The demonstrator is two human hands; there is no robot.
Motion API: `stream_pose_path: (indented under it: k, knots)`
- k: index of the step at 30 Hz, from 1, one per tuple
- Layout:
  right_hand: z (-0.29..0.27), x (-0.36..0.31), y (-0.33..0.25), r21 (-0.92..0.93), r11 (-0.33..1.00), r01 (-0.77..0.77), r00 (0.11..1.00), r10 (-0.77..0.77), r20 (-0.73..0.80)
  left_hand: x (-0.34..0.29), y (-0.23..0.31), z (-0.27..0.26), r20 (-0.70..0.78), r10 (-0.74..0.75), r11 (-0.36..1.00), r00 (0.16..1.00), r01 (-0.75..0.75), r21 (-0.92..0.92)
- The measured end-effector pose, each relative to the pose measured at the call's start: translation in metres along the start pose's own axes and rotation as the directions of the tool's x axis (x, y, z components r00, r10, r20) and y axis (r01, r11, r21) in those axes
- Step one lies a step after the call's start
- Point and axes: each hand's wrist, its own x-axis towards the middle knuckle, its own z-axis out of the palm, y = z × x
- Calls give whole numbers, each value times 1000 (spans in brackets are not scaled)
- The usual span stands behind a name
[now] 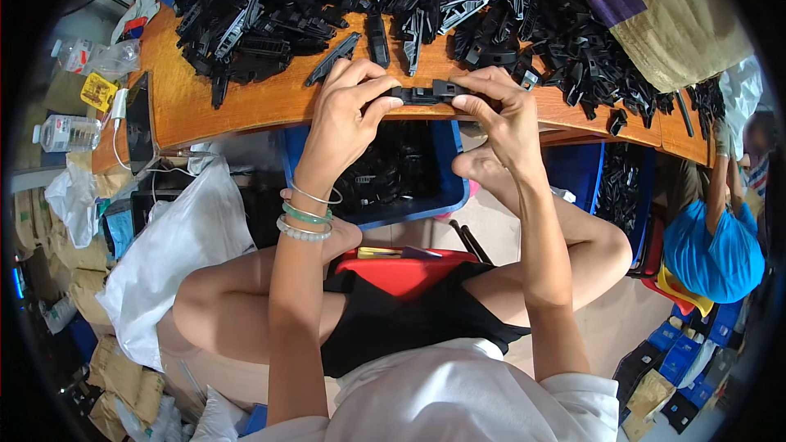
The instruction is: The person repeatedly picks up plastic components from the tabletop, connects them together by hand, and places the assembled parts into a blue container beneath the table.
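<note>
Between my two hands, just above the near edge of the wooden table, is a long, narrow black plastic part. My left hand, with bracelets on the wrist, pinches its left end between thumb and fingers. At the right end, the thumb and fingers of my right hand close on a blocky section. Fingertips cover both ends, so I cannot tell whether it is one piece or two joined. Right beyond my hands lie loose black plastic parts, some long and slotted.
A large heap of black parts covers the table's far side. A brown sack lies at far right. Below the table edge stands a blue crate holding black parts. Plastic bottles are at left. A person in blue sits at right.
</note>
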Motion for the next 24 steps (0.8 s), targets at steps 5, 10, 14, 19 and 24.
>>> stream_pose_path:
  k: [5,10,14,19,24]
  knots:
    - [2,3,-6,-112,993,34,995,-23,95,-1,2,5,-6,35,999,999,-34,9]
    - [15,2,-7,-173,981,93,995,-87,39,-1,2,8,-14,61,998,998,-61,25]
    - [21,-31,-20,-80,991,111,992,-106,70,-3,-3,-2,27,80,986,996,-75,-150]
    - [5,-43,-7,-211,976,51,960,-106,-260,19,20,19,-103,-223,974,969,225,6]
    - [-15,-20,12,-427,858,-285,755,-73,-652,31,8,39,-343,-95,901,935,227,370]
